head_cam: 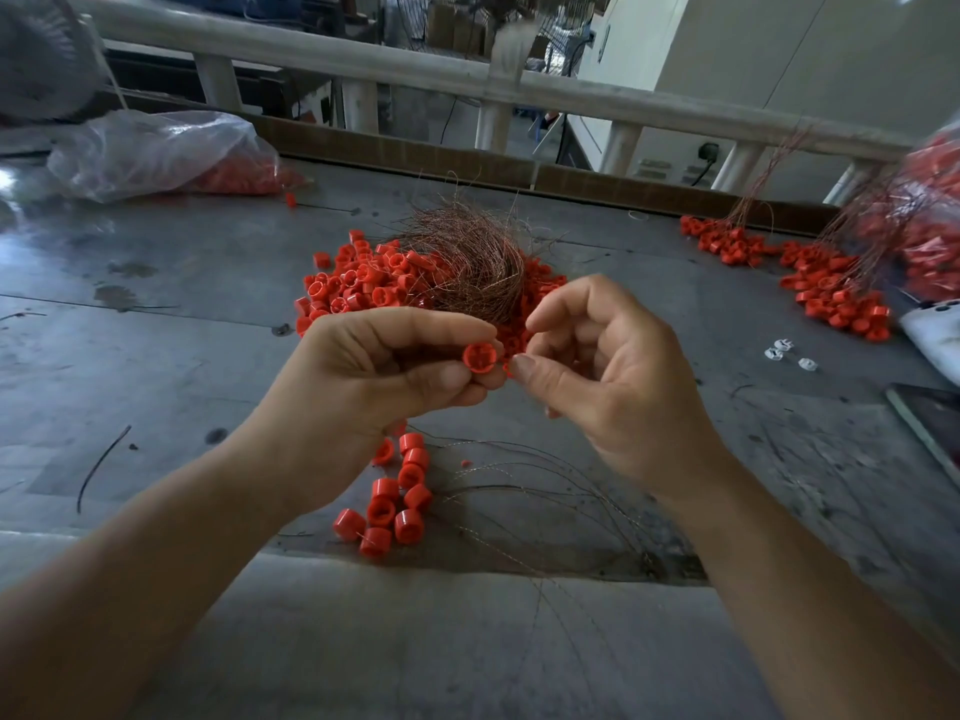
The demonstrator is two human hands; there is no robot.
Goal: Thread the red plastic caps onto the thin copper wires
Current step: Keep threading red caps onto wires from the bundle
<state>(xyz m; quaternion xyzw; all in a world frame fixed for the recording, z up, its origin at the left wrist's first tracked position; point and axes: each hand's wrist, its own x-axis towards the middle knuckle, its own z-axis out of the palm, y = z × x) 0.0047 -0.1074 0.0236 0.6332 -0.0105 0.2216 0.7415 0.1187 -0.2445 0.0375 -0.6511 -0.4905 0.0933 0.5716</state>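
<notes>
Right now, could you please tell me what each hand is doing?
Left hand: pinches a red cap.
Right hand: fingers curled beside the cap; whether it holds anything cannot be told.

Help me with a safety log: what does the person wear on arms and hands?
Nothing is worn: the left hand and right hand are ungloved, with no rings, watch or bracelet visible. The left forearm and right forearm are bare to the frame edge; no sleeve shows.

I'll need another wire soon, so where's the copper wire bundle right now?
In the head view, the copper wire bundle sits centre-frame, resting on the big pile of loose red caps, just beyond the left hand and right hand.
</notes>
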